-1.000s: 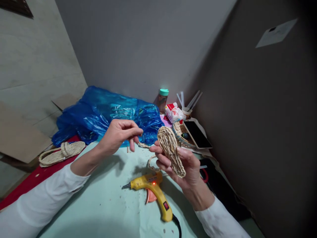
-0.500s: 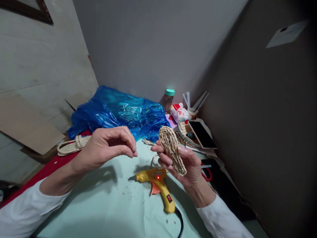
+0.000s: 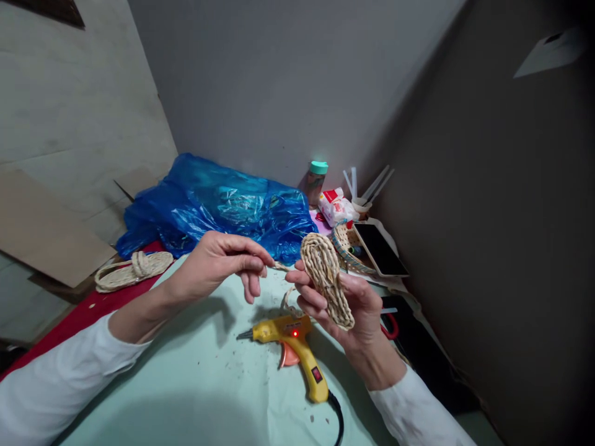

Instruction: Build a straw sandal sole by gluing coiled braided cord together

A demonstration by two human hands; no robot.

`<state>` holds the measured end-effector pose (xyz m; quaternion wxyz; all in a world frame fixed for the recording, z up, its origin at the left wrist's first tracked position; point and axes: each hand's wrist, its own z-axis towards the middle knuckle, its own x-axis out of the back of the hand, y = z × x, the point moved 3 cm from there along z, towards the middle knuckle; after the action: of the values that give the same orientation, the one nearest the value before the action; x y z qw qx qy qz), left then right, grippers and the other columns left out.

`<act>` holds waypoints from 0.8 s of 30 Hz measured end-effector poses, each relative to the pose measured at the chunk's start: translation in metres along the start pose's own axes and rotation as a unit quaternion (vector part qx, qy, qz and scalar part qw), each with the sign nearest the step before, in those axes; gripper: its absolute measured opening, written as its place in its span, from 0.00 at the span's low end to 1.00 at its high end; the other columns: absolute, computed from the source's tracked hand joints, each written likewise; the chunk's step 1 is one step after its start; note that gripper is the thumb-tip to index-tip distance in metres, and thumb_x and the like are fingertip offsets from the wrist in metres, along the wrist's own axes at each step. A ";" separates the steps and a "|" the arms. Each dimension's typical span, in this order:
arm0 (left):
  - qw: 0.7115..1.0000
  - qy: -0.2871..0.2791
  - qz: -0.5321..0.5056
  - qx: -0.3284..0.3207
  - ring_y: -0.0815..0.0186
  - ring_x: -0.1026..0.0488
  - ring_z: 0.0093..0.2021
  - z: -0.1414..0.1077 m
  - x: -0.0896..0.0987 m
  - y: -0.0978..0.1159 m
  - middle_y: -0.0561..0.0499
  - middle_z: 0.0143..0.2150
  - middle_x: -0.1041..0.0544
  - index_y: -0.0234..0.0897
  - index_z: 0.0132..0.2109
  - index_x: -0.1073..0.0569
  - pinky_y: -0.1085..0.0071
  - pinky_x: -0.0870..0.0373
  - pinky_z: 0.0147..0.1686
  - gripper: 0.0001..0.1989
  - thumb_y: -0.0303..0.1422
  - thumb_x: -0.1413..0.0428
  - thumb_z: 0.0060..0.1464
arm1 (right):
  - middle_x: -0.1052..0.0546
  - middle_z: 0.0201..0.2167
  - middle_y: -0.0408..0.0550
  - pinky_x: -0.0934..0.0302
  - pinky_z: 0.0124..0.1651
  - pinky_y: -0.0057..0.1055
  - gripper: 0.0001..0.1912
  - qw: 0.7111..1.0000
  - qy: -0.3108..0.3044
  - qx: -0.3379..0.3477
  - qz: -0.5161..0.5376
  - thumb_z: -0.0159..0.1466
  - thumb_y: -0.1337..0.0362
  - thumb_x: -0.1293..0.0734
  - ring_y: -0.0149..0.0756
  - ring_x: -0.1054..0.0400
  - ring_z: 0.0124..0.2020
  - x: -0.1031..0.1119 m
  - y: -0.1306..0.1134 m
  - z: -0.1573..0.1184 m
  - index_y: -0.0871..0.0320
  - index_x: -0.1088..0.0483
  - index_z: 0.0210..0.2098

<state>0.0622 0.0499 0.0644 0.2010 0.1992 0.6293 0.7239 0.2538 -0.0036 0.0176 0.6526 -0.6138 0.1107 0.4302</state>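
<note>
My right hand [image 3: 360, 303] is closed round a small sole-shaped coil of braided straw cord [image 3: 326, 282], held tilted above the table. A loose end of straw cord [image 3: 281, 267] shows just left of the coil. At its tip my left hand [image 3: 230, 263] pinches it between thumb and forefinger, the other fingers hanging loosely curled. Below both hands a yellow glue gun [image 3: 297, 350] lies on its side, its red light lit and its nozzle pointing left. A bit of straw cord [image 3: 289, 301] curls down behind my right fingers.
A straw slipper [image 3: 134, 271] lies on red cloth at left. A blue plastic bag [image 3: 223, 204] spreads along the back. At right are a basket [image 3: 346, 248], a phone [image 3: 381, 249], glue sticks [image 3: 374, 186], a green-lidded jar [image 3: 316, 179] and red-handled scissors [image 3: 392, 325].
My left hand has moved right and slightly up and now pinches the loose cord end. The coil stays in my right hand, nearly still. The view has shifted slightly.
</note>
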 end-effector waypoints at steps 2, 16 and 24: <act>1.000 -0.003 -0.010 0.000 0.66 0.24 0.17 0.010 -0.003 -0.005 0.52 0.22 0.21 0.34 0.32 0.18 0.75 0.26 0.18 0.03 0.26 0.38 0.54 | 0.22 0.45 0.60 0.49 0.26 0.24 0.23 1.000 -0.004 0.007 0.004 0.61 0.56 0.35 0.26 0.53 0.23 0.001 -0.001 -0.001 0.64 0.22 0.48; 0.995 0.053 0.030 -0.076 0.67 0.27 0.36 0.039 -0.035 -0.006 0.51 0.33 0.21 0.35 0.32 0.19 0.73 0.32 0.40 0.09 0.32 0.41 0.59 | 0.21 0.43 0.58 0.50 0.27 0.24 0.21 1.000 0.004 0.016 0.007 0.61 0.56 0.34 0.25 0.52 0.22 0.001 0.000 0.001 0.62 0.22 0.48; 0.993 0.049 -0.110 0.016 0.71 0.29 0.34 0.036 -0.041 -0.014 0.52 0.32 0.22 0.36 0.32 0.19 0.75 0.33 0.36 0.05 0.31 0.38 0.56 | 0.20 0.43 0.59 0.50 0.27 0.25 0.21 1.000 0.007 0.004 0.007 0.61 0.55 0.34 0.25 0.52 0.21 0.002 0.001 0.002 0.62 0.21 0.47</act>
<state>0.1162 0.0593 0.0541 0.2446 0.0960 0.6679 0.6963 0.2532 -0.0013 0.0157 0.6511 -0.6134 0.1218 0.4301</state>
